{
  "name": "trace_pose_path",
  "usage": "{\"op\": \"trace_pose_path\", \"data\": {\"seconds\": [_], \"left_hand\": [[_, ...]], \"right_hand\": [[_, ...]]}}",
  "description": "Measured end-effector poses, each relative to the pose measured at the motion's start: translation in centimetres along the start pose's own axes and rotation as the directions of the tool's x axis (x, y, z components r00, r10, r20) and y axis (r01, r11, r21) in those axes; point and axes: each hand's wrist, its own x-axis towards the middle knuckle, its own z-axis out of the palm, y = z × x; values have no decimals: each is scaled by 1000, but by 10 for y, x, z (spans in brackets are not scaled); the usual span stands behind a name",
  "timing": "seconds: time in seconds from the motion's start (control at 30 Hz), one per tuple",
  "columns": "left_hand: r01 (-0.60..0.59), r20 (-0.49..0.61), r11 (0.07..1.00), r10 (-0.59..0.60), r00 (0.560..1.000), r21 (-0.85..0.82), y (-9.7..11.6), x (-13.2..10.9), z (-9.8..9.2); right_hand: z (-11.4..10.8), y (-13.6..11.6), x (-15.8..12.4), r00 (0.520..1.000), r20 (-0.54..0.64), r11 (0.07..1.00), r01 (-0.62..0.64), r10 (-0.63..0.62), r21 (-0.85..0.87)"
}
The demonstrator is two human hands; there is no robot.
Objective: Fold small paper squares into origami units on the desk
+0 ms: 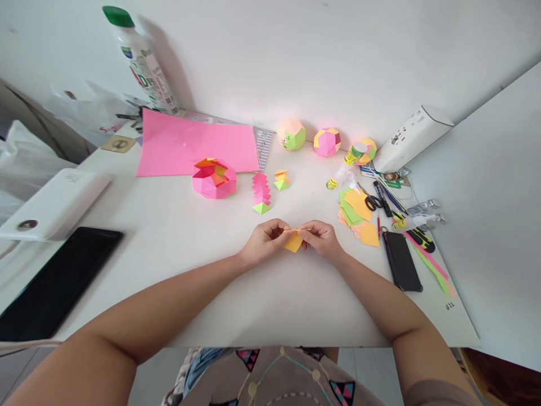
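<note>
Between my two hands is a small orange paper square (294, 241), pinched along its upper edge and partly covered by the fingers. My left hand (267, 239) grips its left side with thumb and fingers. On the right side my right hand (320, 238) pinches it the same way. Just beyond the hands lie a row of folded pink paper pieces (261, 189) with a green one at its near end, and a smaller stack of orange and green folded pieces (281, 179). A pink faceted paper ball (213, 181), open at the top, sits further left.
Loose paper squares (354, 210), scissors (372, 202) and a black phone (401, 260) lie on the right. Finished paper balls (291, 134) line the wall. Pink sheet (190, 141), tall bottle (147, 67), black tablet (59, 282) and white power bank (54, 203) are left.
</note>
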Motion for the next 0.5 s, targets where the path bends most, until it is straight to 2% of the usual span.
{"op": "trace_pose_path", "data": {"seconds": [0.2, 0.5], "left_hand": [[-15, 1, 997, 15, 1000, 74, -3, 0, 1], [26, -125, 997, -35, 992, -74, 4, 2, -2]], "right_hand": [[2, -1, -2, 999, 46, 995, -1, 5, -96], [-2, 0, 0, 1000, -20, 999, -18, 17, -35]]}}
